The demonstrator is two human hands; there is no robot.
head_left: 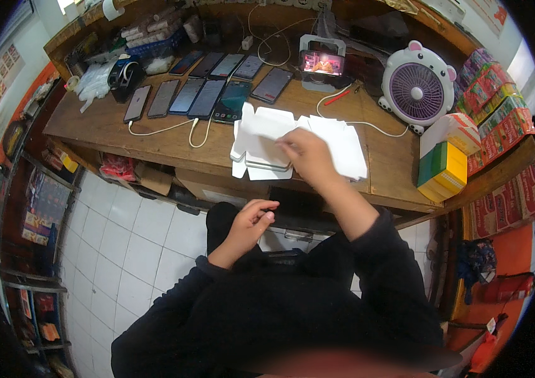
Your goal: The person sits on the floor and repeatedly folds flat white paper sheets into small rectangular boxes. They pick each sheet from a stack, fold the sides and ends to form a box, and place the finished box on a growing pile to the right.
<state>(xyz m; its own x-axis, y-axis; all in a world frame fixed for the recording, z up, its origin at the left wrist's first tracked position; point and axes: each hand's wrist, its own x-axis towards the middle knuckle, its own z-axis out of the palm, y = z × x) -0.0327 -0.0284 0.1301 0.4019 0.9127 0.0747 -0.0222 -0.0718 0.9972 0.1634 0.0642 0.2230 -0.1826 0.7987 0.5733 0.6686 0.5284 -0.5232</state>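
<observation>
Tiled floor (116, 252) far left, dark shelving (34, 283) beside it, then straight onto the wooden bench (100, 126), bowed by the lens. First up, a clear plastic bag (96, 85) near the back-left corner, a black rounded object (125, 75) just beside it. On to the phones (137, 104): rough rows, lying flat, white cables (160, 130) trailing along the front.

Now down to the left hand (245, 228): short of the bench edge, fingers curled toward the thumb; can't tell whether anything sits inside.

Up and right from there, white unfolded card (267, 126), flat by the front edge, flaps out, a thin pale rim (268, 166) running sideways across the near part, too small to name. And right alongside, the right hand (310, 157), clearly the nearer of the two! Fingertips bunched, pointing left; pinch or mere hover, impossible to tell. Key relation: card beneath and just left of those fingertips, rim running left to right, left hand well apart.

Further right, a second spread of white card (346, 142), a propped lit screen (322, 63) beyond, then a bear-shaped fan (417, 93), a yellow-and-green box (447, 170), and colourful packets (500, 120) at the far end.
</observation>
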